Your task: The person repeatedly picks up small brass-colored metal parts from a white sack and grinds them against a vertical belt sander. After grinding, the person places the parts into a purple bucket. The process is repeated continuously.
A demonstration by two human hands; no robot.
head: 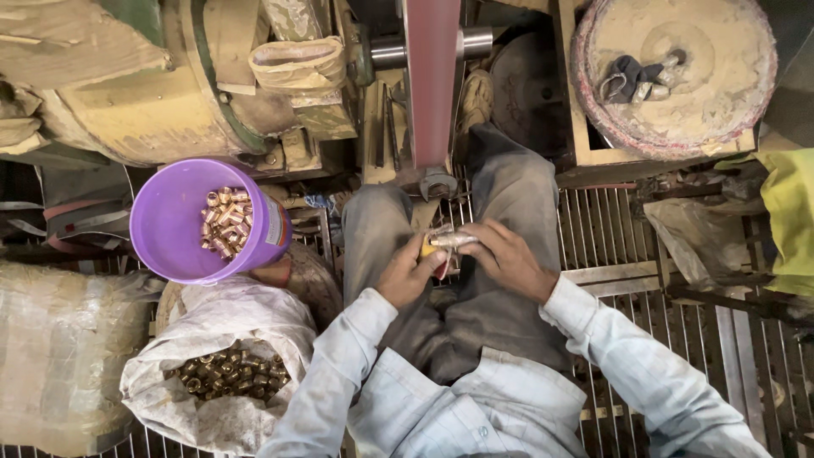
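Note:
Over my lap, both hands meet on a small shiny metal tool (452, 241) with a yellow piece at its left end. My left hand (411, 273) closes on the yellow end, and my right hand (506, 256) grips the silvery part from the right. Just ahead of my knees runs a dark red sanding belt (431, 80) on a roller. At my left, a purple bucket (174, 222) holds several polished brass fittings (226, 222). Below it, an open white sack (222, 326) is filled with duller brass fittings (227, 371).
A large dusty machine housing (144, 93) stands at the upper left. A round buffing wheel (678, 72) with a dark rag on it lies at the upper right. Metal grating (610, 237) covers the floor to the right, beside a yellow-green cloth (793, 216). A wrapped bundle (59, 348) sits far left.

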